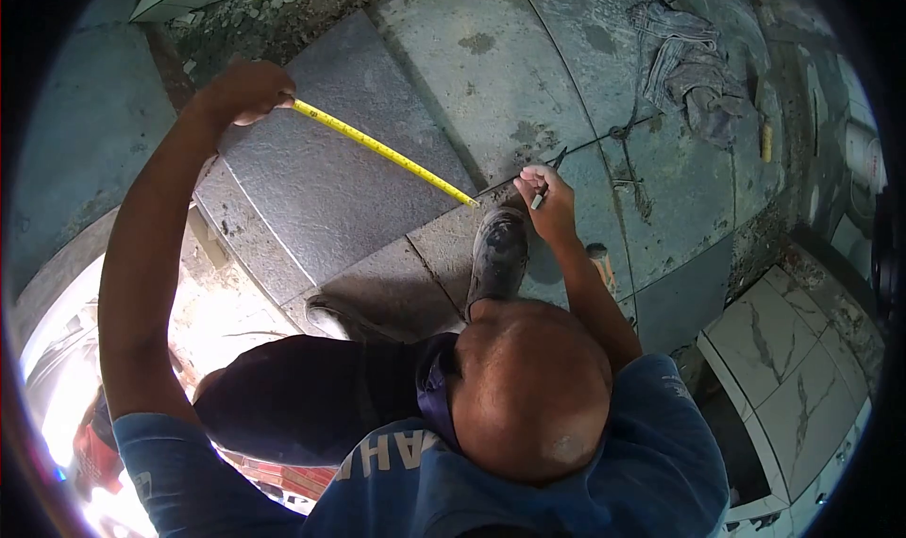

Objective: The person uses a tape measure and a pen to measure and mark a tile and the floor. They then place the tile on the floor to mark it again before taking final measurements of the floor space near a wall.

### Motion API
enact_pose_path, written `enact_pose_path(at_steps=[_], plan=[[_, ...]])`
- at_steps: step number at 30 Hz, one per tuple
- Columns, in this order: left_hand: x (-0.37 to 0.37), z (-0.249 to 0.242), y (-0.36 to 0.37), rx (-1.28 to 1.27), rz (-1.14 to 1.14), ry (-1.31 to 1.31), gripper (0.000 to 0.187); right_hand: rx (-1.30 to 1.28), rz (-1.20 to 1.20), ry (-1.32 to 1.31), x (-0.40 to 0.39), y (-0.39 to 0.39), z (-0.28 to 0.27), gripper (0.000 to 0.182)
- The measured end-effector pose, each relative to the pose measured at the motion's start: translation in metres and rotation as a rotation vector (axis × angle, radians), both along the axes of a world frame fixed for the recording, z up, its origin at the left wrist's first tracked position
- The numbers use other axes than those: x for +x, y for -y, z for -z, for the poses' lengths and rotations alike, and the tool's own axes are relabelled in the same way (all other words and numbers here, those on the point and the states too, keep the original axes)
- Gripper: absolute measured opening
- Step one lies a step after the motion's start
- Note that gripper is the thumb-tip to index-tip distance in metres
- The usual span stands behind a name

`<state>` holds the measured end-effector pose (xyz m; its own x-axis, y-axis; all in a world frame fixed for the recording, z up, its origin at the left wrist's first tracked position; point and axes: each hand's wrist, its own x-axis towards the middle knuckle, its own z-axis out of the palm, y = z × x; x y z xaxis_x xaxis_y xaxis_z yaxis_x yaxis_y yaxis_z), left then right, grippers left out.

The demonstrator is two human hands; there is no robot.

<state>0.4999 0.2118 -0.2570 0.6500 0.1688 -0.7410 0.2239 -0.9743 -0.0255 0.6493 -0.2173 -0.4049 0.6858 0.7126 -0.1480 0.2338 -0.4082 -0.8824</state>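
My left hand [247, 92] is closed on a yellow tape measure [377, 147] at the upper left. The tape runs diagonally across a dark grey tile [330, 189], and its free end lies near the tile's right corner, just above my shoe [499, 250]. To the right of that end, my right hand [549, 198] holds a small greenish marker [538, 200] between its fingers. The case of the tape is hidden by my left hand. The dark tile lies over lighter floor tiles [500, 57], its left edge slightly raised.
A crumpled grey cloth [703, 85] lies on the tiles at the upper right, with a cord [618, 132] beside it. A wooden-handled tool [765, 127] is farther right. Beside my right forearm stands a small cylindrical object [600, 264]. White marbled tiles [793, 378] edge a step at the lower right.
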Motion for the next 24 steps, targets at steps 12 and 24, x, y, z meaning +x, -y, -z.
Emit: enact_pose_path(at_steps=[12, 24], plan=[[0.048, 0.008, -0.007, 0.065, 0.071, -0.026, 0.019, -0.09, -0.252, 0.162, -0.028, -0.012, 0.003, 0.034], [0.074, 0.045, -0.006, 0.226, 0.186, 0.044, 0.016, -0.229, -0.248, 0.379, -0.053, -0.017, 0.012, 0.029]])
